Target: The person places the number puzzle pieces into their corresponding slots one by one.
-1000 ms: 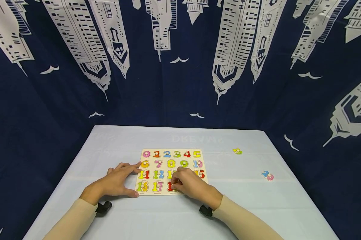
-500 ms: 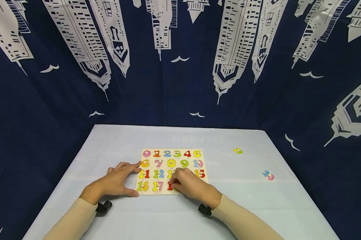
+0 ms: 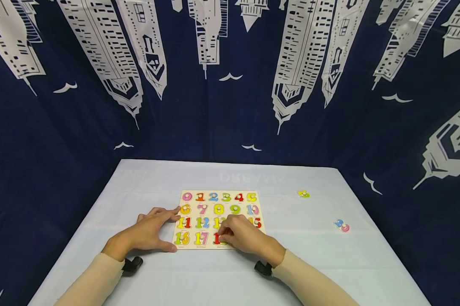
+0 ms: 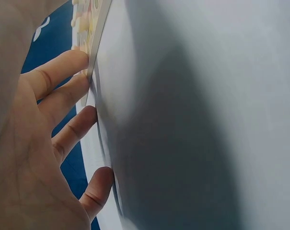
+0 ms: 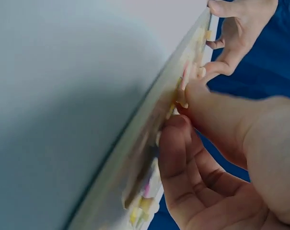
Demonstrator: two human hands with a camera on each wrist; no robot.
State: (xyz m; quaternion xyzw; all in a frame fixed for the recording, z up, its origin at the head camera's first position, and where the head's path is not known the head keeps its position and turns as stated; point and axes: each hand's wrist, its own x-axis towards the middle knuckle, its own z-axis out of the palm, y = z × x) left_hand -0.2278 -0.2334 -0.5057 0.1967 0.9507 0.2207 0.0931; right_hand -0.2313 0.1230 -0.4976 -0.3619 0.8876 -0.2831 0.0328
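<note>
A cream wooden number puzzle board (image 3: 214, 203) lies on the table, with colored knobbed numbers in its rows. At its left edge my left hand (image 3: 151, 229) rests with fingers spread, the fingertips on the edge and the thumb near the front corner. Over the bottom row my right hand (image 3: 249, 238) pinches the number 18 piece (image 3: 216, 239), red in its visible part; the hand covers the rest of it and the spots to its right. In the right wrist view, the thumb and curled fingers (image 5: 176, 146) meet close to the board's surface.
Two loose number pieces lie right of the board: a yellow-green piece (image 3: 303, 194) farther back and a blue-and-pink 20 piece (image 3: 341, 225) nearer. The white table (image 3: 310, 272) ends at a dark blue cloth (image 3: 214, 114) printed with buildings.
Both hands, the board and the loose pieces stay nearly in place; the right fingers shift very slightly at the 18 piece. The head view tilts a little.
</note>
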